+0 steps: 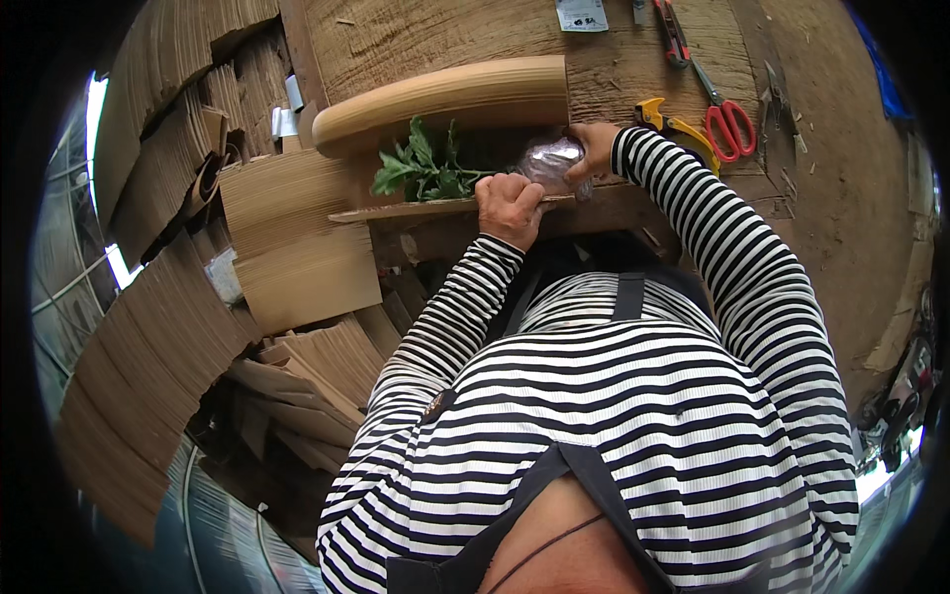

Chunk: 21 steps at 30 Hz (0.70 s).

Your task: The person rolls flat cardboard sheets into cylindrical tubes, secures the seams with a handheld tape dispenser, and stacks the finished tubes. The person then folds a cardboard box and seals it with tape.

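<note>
A leafy green plant (430, 170) lies on its side in an opened-out piece of brown corrugated cardboard (445, 94), its leaves pointing left. At the stem's right end is a rounded base wrapped in shiny clear plastic (550, 160). My right hand (594, 150) has its fingers curled round the right side of that wrapped base. With closed fingers, my left hand (510, 208) grips the cardboard's near edge, just below the stem. The cardboard's far side curves up behind the plant. What lies under the plastic is not clear.
Right of my right hand lie red-handled scissors (730, 131), a yellow-handled tool (683, 131) and a red utility knife (673, 38) on the wooden table (426, 40). A white printed packet (582, 15) sits at the far edge. Cardboard stacks (148, 337) fill the left side.
</note>
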Motion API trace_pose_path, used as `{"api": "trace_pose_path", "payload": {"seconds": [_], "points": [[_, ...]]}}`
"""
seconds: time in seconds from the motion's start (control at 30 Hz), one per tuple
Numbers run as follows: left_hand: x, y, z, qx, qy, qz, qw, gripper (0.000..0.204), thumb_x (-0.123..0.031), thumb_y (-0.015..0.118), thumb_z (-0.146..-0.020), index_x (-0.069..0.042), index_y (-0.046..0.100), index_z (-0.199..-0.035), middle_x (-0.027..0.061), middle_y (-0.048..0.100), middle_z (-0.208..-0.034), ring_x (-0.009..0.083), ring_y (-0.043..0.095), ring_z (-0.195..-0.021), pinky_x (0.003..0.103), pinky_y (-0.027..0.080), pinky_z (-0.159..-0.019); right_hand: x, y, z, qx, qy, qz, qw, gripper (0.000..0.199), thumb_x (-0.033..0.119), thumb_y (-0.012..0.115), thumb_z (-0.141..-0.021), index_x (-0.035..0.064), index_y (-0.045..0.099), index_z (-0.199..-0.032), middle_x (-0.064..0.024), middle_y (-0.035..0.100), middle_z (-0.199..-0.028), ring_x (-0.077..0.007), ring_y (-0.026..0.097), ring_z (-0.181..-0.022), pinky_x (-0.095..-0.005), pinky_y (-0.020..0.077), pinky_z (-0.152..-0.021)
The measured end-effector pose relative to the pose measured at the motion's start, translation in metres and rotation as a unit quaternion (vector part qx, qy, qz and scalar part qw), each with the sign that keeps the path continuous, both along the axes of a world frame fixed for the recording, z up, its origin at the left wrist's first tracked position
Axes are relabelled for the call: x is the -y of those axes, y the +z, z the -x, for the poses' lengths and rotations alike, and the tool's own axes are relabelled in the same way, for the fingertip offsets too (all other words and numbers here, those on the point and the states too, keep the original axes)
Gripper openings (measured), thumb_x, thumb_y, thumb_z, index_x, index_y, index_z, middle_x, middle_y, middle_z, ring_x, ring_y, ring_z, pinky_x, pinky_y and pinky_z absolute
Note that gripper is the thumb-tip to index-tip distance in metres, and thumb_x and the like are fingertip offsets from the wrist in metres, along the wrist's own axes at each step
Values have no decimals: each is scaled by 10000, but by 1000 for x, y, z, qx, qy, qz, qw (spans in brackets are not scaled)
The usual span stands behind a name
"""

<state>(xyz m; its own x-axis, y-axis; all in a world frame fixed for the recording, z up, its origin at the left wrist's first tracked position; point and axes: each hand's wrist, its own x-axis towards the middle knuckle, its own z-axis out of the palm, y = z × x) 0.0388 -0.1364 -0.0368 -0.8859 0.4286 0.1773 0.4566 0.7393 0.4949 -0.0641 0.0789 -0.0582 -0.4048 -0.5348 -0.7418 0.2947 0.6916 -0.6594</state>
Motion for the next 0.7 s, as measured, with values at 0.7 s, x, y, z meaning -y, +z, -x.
{"api": "trace_pose_path", "payload": {"seconds": [0.7], "points": [[-4, -12, 151, 411, -7, 148, 899, 526, -360, 764, -753, -27, 606, -1128, 146, 654, -1023, 256, 618, -980, 339, 477, -881, 33, 43, -58, -401, -19, -169, 900, 1002, 426, 769, -706, 114, 209, -1475, -145, 267, -1494, -319, 285, -1361, -547, 307, -1060]]}}
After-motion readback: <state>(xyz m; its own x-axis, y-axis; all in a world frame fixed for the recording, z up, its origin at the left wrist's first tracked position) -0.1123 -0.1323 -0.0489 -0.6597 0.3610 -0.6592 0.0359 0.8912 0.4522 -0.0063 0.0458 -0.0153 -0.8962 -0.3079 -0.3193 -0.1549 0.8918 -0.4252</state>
